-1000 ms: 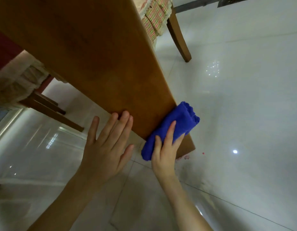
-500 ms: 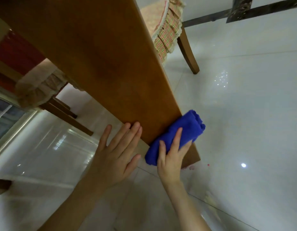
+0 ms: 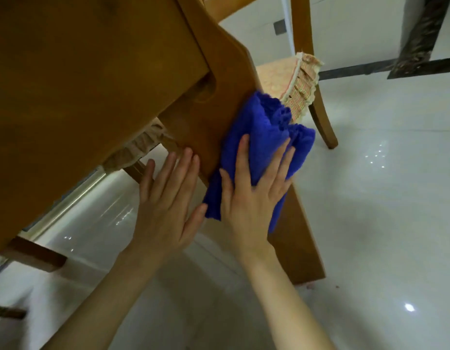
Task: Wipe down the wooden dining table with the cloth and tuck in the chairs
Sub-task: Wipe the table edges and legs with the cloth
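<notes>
Head view, flat right hand [image 3: 251, 198] pressing plush blue cloth [image 3: 259, 122] on wooden table leg [image 3: 219, 97], left hand [image 3: 166, 205] flat.

Open floor [image 3: 383, 223] lies right of the table leg [image 3: 224, 102]; a chair [image 3: 274, 77] crowds behind it.

Bunched blue cloth [image 3: 259, 137] against table leg [image 3: 219, 104]
</notes>
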